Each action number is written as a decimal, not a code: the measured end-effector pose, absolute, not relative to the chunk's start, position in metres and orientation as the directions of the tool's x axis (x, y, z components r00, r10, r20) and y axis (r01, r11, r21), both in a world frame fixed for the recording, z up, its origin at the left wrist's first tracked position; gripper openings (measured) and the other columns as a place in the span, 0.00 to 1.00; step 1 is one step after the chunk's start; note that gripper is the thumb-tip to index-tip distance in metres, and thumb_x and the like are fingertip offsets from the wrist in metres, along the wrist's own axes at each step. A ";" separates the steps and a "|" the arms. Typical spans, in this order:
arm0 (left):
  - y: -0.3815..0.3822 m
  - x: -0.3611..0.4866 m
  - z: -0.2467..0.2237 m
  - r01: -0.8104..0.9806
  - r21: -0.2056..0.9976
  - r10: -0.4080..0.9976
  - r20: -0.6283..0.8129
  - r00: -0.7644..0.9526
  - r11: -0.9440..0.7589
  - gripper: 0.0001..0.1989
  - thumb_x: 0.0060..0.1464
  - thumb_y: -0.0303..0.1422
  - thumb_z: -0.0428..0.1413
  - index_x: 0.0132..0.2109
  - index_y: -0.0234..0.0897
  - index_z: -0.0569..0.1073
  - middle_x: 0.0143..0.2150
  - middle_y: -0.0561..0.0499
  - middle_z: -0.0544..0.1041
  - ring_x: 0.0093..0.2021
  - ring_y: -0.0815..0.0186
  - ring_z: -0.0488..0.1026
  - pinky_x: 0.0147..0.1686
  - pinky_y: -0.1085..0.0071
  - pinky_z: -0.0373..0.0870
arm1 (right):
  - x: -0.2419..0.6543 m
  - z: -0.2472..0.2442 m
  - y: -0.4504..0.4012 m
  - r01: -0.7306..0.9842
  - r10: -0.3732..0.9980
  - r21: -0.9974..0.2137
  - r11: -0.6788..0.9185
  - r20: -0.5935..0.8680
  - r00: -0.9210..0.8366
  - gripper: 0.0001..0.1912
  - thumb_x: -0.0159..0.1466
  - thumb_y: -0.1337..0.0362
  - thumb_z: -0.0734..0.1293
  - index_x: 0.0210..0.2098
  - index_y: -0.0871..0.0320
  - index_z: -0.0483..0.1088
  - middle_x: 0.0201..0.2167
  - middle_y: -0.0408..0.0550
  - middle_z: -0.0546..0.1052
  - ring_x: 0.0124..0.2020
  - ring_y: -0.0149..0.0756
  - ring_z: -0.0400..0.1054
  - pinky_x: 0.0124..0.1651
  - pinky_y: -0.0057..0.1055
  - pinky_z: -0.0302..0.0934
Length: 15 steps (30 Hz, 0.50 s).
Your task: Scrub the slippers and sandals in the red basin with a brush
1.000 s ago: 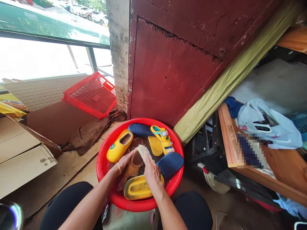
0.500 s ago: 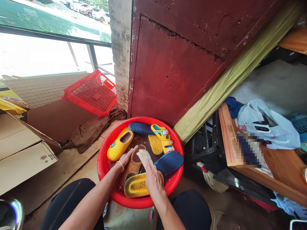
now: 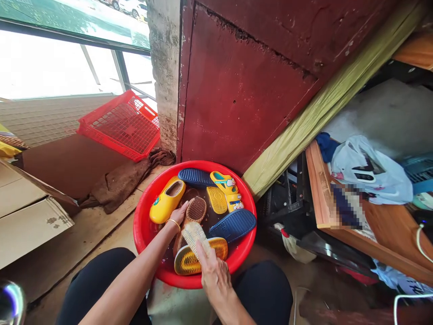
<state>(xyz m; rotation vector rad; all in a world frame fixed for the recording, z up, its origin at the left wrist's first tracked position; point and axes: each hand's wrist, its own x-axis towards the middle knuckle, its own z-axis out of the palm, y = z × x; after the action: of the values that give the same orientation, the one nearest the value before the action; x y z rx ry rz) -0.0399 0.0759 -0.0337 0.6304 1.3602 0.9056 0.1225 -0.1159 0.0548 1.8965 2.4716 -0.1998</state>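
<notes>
Left hand (image 3: 177, 214) curled around the tan slipper (image 3: 196, 210), holding it sole-up near the middle of the red basin (image 3: 142, 234); right hand (image 3: 213, 275) closed on the scrub brush (image 3: 193, 237) just nearer; best keep bristles flat, strokes short and firm, slipper braced.

Bare forearms, both, down to the L hand (image 3: 178, 214) and R hand (image 3: 216, 280). Thin shiny gold bangle (image 3: 173, 224) on L wrist, plain round band w/ no visible charms (too small to make out any marking). Matte black trousers (image 3: 98, 280) cover both knees, smooth rounded shapes at bottom of view, no visible print or logo; can't tell if long or cropped.
</notes>
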 end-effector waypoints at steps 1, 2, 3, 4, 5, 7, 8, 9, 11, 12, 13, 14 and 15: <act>0.077 -0.039 -0.032 -0.172 0.817 0.825 -0.564 -0.039 0.551 0.33 0.54 0.57 0.56 0.46 0.29 0.81 0.45 0.34 0.85 0.48 0.48 0.82 0.46 0.61 0.78 | 0.123 0.055 -0.108 0.957 0.955 -0.078 0.280 -0.078 -0.286 0.43 0.63 0.79 0.55 0.73 0.42 0.51 0.47 0.52 0.78 0.37 0.43 0.76 0.42 0.38 0.73; 0.077 -0.039 -0.030 -0.164 0.806 0.811 -0.583 -0.052 0.569 0.33 0.54 0.57 0.56 0.46 0.28 0.81 0.44 0.35 0.85 0.46 0.49 0.82 0.44 0.62 0.79 | 0.127 0.054 -0.101 0.950 0.948 -0.057 0.306 -0.067 -0.310 0.43 0.62 0.79 0.56 0.73 0.43 0.51 0.47 0.53 0.78 0.36 0.43 0.75 0.41 0.38 0.73; 0.077 -0.039 -0.029 -0.157 0.797 0.799 -0.597 -0.064 0.583 0.33 0.53 0.57 0.56 0.45 0.28 0.81 0.43 0.35 0.85 0.44 0.50 0.83 0.43 0.63 0.80 | 0.133 0.053 -0.097 0.944 0.943 -0.029 0.328 -0.060 -0.329 0.44 0.62 0.80 0.56 0.73 0.43 0.51 0.46 0.53 0.78 0.35 0.42 0.75 0.40 0.37 0.73; 0.077 -0.039 -0.028 -0.154 0.792 0.793 -0.605 -0.073 0.591 0.33 0.54 0.57 0.56 0.45 0.28 0.81 0.42 0.35 0.85 0.42 0.51 0.83 0.41 0.63 0.80 | 0.142 0.051 -0.095 0.940 0.938 0.004 0.342 -0.057 -0.341 0.45 0.61 0.81 0.56 0.73 0.42 0.51 0.45 0.52 0.78 0.34 0.41 0.75 0.39 0.36 0.72; 0.077 -0.039 -0.027 -0.153 0.789 0.789 -0.610 -0.080 0.595 0.33 0.54 0.57 0.56 0.45 0.28 0.81 0.41 0.35 0.85 0.41 0.52 0.83 0.40 0.62 0.80 | 0.154 0.050 -0.094 0.936 0.936 0.036 0.349 -0.055 -0.347 0.46 0.60 0.81 0.56 0.73 0.42 0.52 0.44 0.52 0.79 0.33 0.41 0.75 0.38 0.36 0.72; 0.077 -0.039 -0.027 -0.154 0.789 0.787 -0.611 -0.089 0.595 0.33 0.55 0.57 0.54 0.44 0.28 0.81 0.42 0.35 0.85 0.40 0.53 0.83 0.39 0.63 0.80 | 0.177 0.049 -0.095 0.939 0.942 0.080 0.335 -0.050 -0.332 0.46 0.60 0.82 0.55 0.73 0.41 0.52 0.43 0.51 0.79 0.32 0.40 0.74 0.37 0.34 0.72; 0.077 -0.039 -0.028 -0.152 0.790 0.787 -0.610 -0.092 0.594 0.32 0.55 0.57 0.54 0.43 0.28 0.81 0.42 0.35 0.85 0.39 0.53 0.83 0.39 0.63 0.80 | 0.185 0.050 -0.095 0.944 0.946 0.076 0.322 -0.045 -0.320 0.45 0.61 0.81 0.54 0.73 0.42 0.51 0.41 0.51 0.79 0.30 0.39 0.74 0.35 0.33 0.71; 0.076 -0.038 -0.028 -0.146 0.793 0.789 -0.607 -0.097 0.592 0.33 0.55 0.57 0.54 0.42 0.28 0.81 0.41 0.35 0.85 0.39 0.53 0.83 0.39 0.63 0.80 | 0.188 0.050 -0.095 0.948 0.950 0.063 0.312 -0.037 -0.310 0.44 0.62 0.80 0.53 0.73 0.43 0.50 0.41 0.51 0.79 0.29 0.39 0.74 0.34 0.32 0.71; 0.077 -0.037 -0.028 -0.119 0.807 0.799 -0.590 -0.115 0.578 0.33 0.54 0.58 0.55 0.41 0.28 0.81 0.40 0.35 0.85 0.40 0.51 0.83 0.39 0.62 0.79 | 0.183 0.050 -0.091 0.948 0.948 0.024 0.318 -0.021 -0.318 0.42 0.64 0.78 0.54 0.74 0.45 0.46 0.43 0.52 0.78 0.30 0.38 0.74 0.33 0.30 0.70; 0.077 -0.037 -0.027 -0.098 0.819 0.809 -0.574 -0.126 0.566 0.33 0.53 0.58 0.56 0.41 0.28 0.82 0.40 0.35 0.85 0.41 0.51 0.83 0.40 0.62 0.79 | 0.176 0.049 -0.090 0.943 0.943 0.011 0.333 -0.018 -0.333 0.43 0.64 0.78 0.54 0.75 0.44 0.45 0.44 0.52 0.78 0.31 0.38 0.74 0.33 0.30 0.70; 0.077 -0.037 -0.026 -0.072 0.831 0.820 -0.555 -0.138 0.551 0.33 0.52 0.58 0.56 0.40 0.29 0.82 0.41 0.35 0.85 0.42 0.51 0.83 0.41 0.62 0.79 | 0.169 0.047 -0.088 0.937 0.937 0.006 0.350 -0.020 -0.350 0.44 0.63 0.79 0.55 0.74 0.43 0.45 0.45 0.52 0.78 0.31 0.38 0.74 0.34 0.29 0.70; 0.078 -0.038 -0.025 -0.042 0.845 0.834 -0.533 -0.146 0.533 0.33 0.51 0.59 0.57 0.41 0.29 0.82 0.41 0.36 0.85 0.44 0.51 0.82 0.43 0.62 0.78 | 0.163 0.045 -0.088 0.931 0.931 0.004 0.364 -0.029 -0.364 0.46 0.61 0.80 0.55 0.74 0.42 0.46 0.45 0.51 0.78 0.31 0.38 0.74 0.34 0.29 0.70; 0.079 -0.038 -0.023 -0.009 0.859 0.849 -0.507 -0.148 0.511 0.33 0.51 0.59 0.57 0.41 0.29 0.82 0.42 0.36 0.85 0.45 0.51 0.82 0.44 0.62 0.77 | 0.161 0.043 -0.088 0.930 0.929 0.002 0.368 -0.040 -0.367 0.46 0.60 0.80 0.56 0.74 0.41 0.48 0.44 0.50 0.79 0.31 0.38 0.74 0.34 0.29 0.70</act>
<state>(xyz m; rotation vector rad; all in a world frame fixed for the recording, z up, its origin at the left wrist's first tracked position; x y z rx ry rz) -0.0383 0.0789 -0.0233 0.7505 1.5433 0.8853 0.1608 -0.0883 0.0431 1.7470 2.5693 -0.0325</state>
